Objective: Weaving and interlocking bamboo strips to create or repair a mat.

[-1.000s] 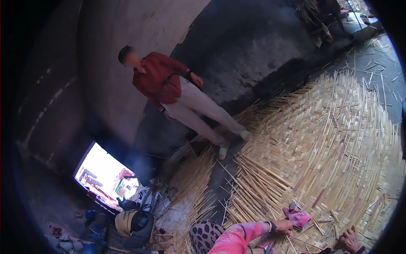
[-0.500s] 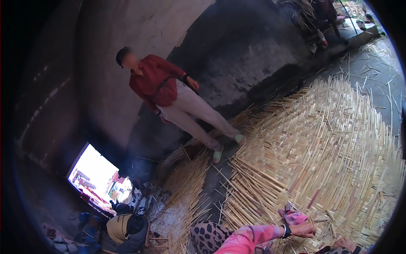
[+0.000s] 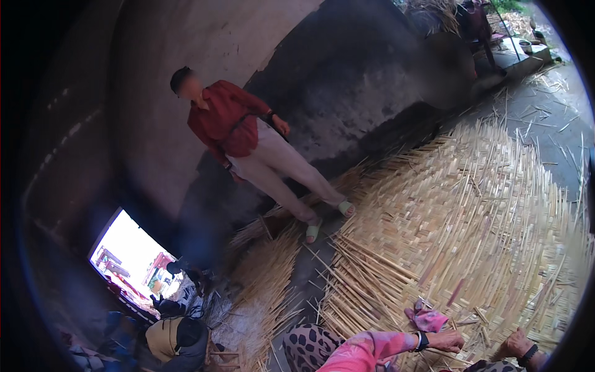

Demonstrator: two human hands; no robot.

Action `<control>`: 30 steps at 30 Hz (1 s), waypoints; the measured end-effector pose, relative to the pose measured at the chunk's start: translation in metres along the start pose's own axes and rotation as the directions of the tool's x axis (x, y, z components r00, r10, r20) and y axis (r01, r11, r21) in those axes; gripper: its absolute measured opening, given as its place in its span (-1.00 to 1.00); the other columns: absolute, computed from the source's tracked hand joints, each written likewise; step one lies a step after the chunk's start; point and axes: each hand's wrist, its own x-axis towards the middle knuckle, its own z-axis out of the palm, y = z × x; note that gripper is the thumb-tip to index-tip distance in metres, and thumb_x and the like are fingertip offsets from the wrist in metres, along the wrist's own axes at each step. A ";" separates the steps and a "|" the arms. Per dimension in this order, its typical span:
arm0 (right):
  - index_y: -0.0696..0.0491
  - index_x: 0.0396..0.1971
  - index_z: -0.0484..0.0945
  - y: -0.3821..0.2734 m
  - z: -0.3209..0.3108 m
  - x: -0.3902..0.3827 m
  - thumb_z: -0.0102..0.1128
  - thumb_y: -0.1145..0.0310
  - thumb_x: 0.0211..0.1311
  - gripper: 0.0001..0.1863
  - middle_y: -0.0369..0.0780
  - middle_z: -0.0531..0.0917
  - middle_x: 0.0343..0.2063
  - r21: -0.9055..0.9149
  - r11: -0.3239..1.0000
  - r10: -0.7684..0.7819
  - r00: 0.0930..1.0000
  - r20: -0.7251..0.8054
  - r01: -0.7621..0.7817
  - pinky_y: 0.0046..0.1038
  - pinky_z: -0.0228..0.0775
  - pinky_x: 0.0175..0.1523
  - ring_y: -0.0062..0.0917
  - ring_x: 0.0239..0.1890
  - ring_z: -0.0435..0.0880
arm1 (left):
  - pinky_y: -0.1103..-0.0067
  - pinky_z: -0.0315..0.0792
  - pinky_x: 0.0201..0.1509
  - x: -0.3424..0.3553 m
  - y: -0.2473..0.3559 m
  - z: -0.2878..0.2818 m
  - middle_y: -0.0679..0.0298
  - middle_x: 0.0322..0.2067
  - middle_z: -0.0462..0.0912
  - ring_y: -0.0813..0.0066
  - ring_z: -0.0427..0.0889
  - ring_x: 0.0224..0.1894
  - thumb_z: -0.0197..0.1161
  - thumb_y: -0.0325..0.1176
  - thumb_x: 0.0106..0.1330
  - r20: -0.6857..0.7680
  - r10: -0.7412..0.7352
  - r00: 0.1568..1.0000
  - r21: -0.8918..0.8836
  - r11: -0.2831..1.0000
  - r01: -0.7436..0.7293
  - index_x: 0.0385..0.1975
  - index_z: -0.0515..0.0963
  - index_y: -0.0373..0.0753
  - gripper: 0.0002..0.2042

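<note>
What changed: our left hand [image 3: 447, 340] and right hand [image 3: 514, 345] have stayed low at the near edge of the woven mat [image 3: 471, 204]. Only our view has slid a little since a second ago.
What that means: we think the work is still at the same spot on the mat, with no new row begun.
Left hand: it rests on the strips at the mat's near edge, fingers bent. We cannot tell if it grips a strip or just presses.
Right hand: it is just beside the left one on the mat and half cut off by the picture's rim. Its grip is hidden too.
Pink cloth [image 3: 426, 319]: it lies on the mat, just above our left hand.
Loose strips [image 3: 266, 273]: a heap on the ground, left of the mat.
Standing person [image 3: 232, 124]: in a red shirt, at the mat's left corner, feet by the loose strips.
Containers: a yellow bag [image 3: 162, 335] sits well left of the mat. What is inside does not show.
</note>
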 end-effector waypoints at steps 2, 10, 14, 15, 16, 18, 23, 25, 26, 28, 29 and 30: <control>-0.12 -0.53 0.44 0.000 0.002 0.001 0.13 0.20 -0.15 -0.85 -0.36 0.52 -0.46 -0.044 0.999 -0.016 1.000 -0.003 0.016 -0.28 0.18 -0.07 -0.45 -0.27 0.45 | 0.38 0.36 -0.29 0.001 -0.003 0.003 0.09 -0.51 0.51 0.15 0.49 -0.38 0.18 -0.20 0.13 -0.023 0.015 1.000 -0.025 1.000 -0.016 -0.45 0.47 -0.32 -0.74; -0.15 -0.67 0.42 -0.011 0.012 0.011 0.07 0.20 -0.20 -0.91 -0.43 0.50 -0.55 -0.472 0.869 -0.237 0.962 -0.132 0.149 -0.28 0.14 -0.12 -0.47 -0.33 0.44 | 0.47 0.43 -0.25 0.029 -0.006 0.023 0.15 -0.43 0.54 0.37 0.54 -0.35 0.20 -0.41 -0.05 0.016 0.047 0.999 -0.416 0.909 -0.036 -0.18 0.40 -0.37 -0.62; -0.16 -0.72 0.41 -0.032 -0.009 0.023 0.04 0.20 -0.21 -0.91 -0.45 0.50 -0.58 -0.594 0.796 -0.303 0.926 -0.226 0.115 -0.28 0.13 -0.13 -0.48 -0.36 0.43 | 0.57 0.41 -0.32 0.049 0.023 -0.017 0.26 -0.44 0.49 0.53 0.50 -0.39 0.08 -0.30 0.17 -0.026 -0.069 0.997 -0.788 0.616 0.022 -0.06 0.36 -0.29 -0.65; -0.18 -0.73 0.41 -0.045 -0.035 0.028 0.04 0.18 -0.20 -0.91 -0.44 0.50 -0.62 -0.411 0.891 -0.268 0.954 -0.132 0.193 -0.27 0.13 -0.14 -0.49 -0.38 0.45 | 0.61 0.40 -0.34 0.057 0.050 -0.028 0.30 -0.45 0.48 0.58 0.48 -0.41 0.07 -0.19 0.22 -0.026 -0.159 0.987 -0.899 0.436 0.047 -0.05 0.36 -0.27 -0.63; -0.19 -0.73 0.42 -0.057 -0.056 0.031 0.04 0.17 -0.20 -0.90 -0.42 0.50 -0.65 -0.207 0.948 -0.253 0.967 -0.031 0.242 -0.26 0.14 -0.16 -0.49 -0.40 0.46 | 0.65 0.39 -0.36 0.065 0.072 -0.037 0.34 -0.46 0.47 0.63 0.47 -0.42 0.07 -0.09 0.26 -0.011 -0.246 0.969 -0.970 0.240 0.050 -0.04 0.36 -0.25 -0.60; -0.20 -0.72 0.44 -0.070 -0.073 0.045 0.05 0.16 -0.18 -0.90 -0.41 0.50 -0.65 -0.325 0.911 -0.247 0.967 0.058 0.253 -0.27 0.14 -0.15 -0.49 -0.44 0.47 | 0.68 0.36 -0.39 0.080 0.094 -0.055 0.38 -0.49 0.44 0.66 0.45 -0.44 0.09 -0.03 0.25 -0.008 -0.226 0.974 -0.929 0.362 0.077 -0.05 0.36 -0.25 -0.56; -0.08 -0.69 0.49 -0.062 -0.049 0.050 0.15 0.24 -0.15 -0.89 -0.31 0.51 -0.63 -0.045 0.964 -0.266 0.947 -0.180 0.262 -0.33 0.23 -0.21 -0.40 -0.56 0.50 | 0.67 0.22 -0.54 0.095 0.095 -0.051 0.47 -0.58 0.36 0.70 0.29 -0.57 0.15 -0.07 0.23 -0.055 -0.058 0.997 -0.728 0.685 0.000 -0.24 0.44 -0.28 -0.64; -0.03 -0.68 0.49 -0.086 -0.086 0.041 0.19 0.27 -0.17 -0.88 -0.29 0.52 -0.63 0.210 0.944 -0.177 0.926 -0.334 0.256 -0.34 0.26 -0.26 -0.37 -0.56 0.51 | 0.68 0.25 -0.53 0.084 0.099 -0.056 0.46 -0.59 0.38 0.70 0.33 -0.56 0.17 -0.12 0.21 -0.117 -0.063 0.991 -0.741 0.670 -0.045 -0.35 0.45 -0.27 -0.70; -0.01 -0.67 0.49 -0.093 -0.094 0.037 0.21 0.29 -0.18 -0.88 -0.27 0.52 -0.62 0.328 0.907 -0.122 0.909 -0.398 0.265 -0.34 0.28 -0.28 -0.35 -0.56 0.52 | 0.68 0.27 -0.52 0.079 0.094 -0.064 0.45 -0.59 0.39 0.69 0.35 -0.55 0.18 -0.13 0.21 -0.121 -0.081 0.989 -0.770 0.637 -0.042 -0.36 0.45 -0.27 -0.71; 0.02 -0.57 0.51 -0.089 -0.079 0.020 0.26 0.30 -0.24 -0.82 -0.24 0.53 -0.61 0.419 0.908 0.170 0.889 -0.425 0.027 -0.33 0.31 -0.32 -0.33 -0.50 0.53 | 0.69 0.31 -0.50 0.069 0.090 -0.078 0.41 -0.58 0.42 0.67 0.41 -0.53 0.18 -0.16 0.21 -0.135 -0.123 0.983 -0.783 0.621 -0.030 -0.37 0.45 -0.26 -0.74; 0.04 -0.48 0.53 -0.084 -0.062 0.012 0.31 0.31 -0.29 -0.73 -0.22 0.53 -0.59 0.514 0.834 0.448 0.788 -0.423 -0.198 -0.32 0.34 -0.37 -0.30 -0.44 0.54 | 0.67 0.24 -0.46 0.063 0.091 -0.083 0.43 -0.56 0.40 0.68 0.36 -0.49 0.16 -0.11 0.18 -0.101 -0.131 0.986 -0.793 0.610 0.000 -0.42 0.48 -0.29 -0.69; 0.05 -0.25 0.52 -0.078 -0.038 0.008 0.37 0.30 -0.37 -0.50 -0.21 0.56 -0.51 0.519 0.808 0.543 0.692 -0.476 -0.277 -0.36 0.39 -0.34 -0.35 -0.36 0.56 | 0.66 0.27 -0.44 0.062 0.081 -0.077 0.44 -0.56 0.40 0.68 0.37 -0.47 0.16 -0.11 0.20 -0.102 -0.117 0.988 -0.816 0.578 -0.016 -0.37 0.48 -0.27 -0.69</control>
